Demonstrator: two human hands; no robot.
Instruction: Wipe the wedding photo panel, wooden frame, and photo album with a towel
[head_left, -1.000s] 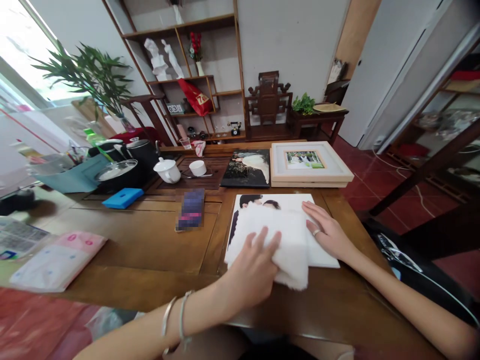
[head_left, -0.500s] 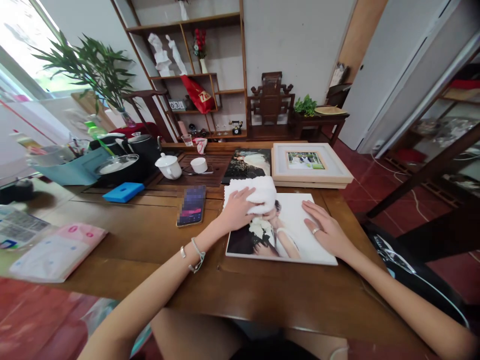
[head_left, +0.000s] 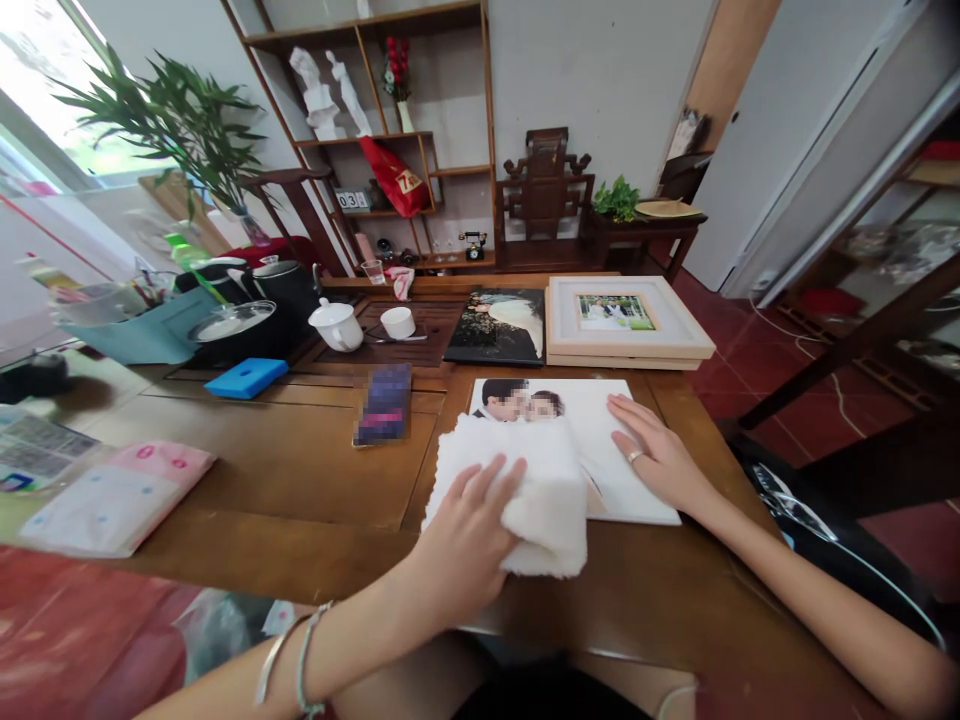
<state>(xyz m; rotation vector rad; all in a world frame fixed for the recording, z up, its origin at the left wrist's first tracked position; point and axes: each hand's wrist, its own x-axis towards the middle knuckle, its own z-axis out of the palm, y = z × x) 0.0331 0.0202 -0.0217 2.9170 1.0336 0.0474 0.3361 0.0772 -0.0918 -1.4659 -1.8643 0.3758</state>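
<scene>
A white cloth [head_left: 551, 480] with a fuzzy edge lies under my left hand [head_left: 469, 535], whose fingers press and grip it. It covers the lower left part of a photo panel [head_left: 607, 440] and hangs past the panel's near edge. Two heads close together show on the panel above the cloth; the rest of the picture there is hidden. My right hand [head_left: 660, 455], a ring on one finger, rests flat on the panel's white right side with its fingers stretched out.
Behind the panel lie a dark photo panel [head_left: 499, 325] and a light wooden picture frame [head_left: 630, 350]. To the left are a phone [head_left: 384, 405], a blue block [head_left: 247, 378], a white lidded cup [head_left: 336, 326], a small white bowl [head_left: 398, 322] and a plastic-wrapped pack [head_left: 116, 500].
My left hand has drawn the cloth down the panel toward me, past its near edge, uncovering the top of the picture. My right hand stays on the panel.
</scene>
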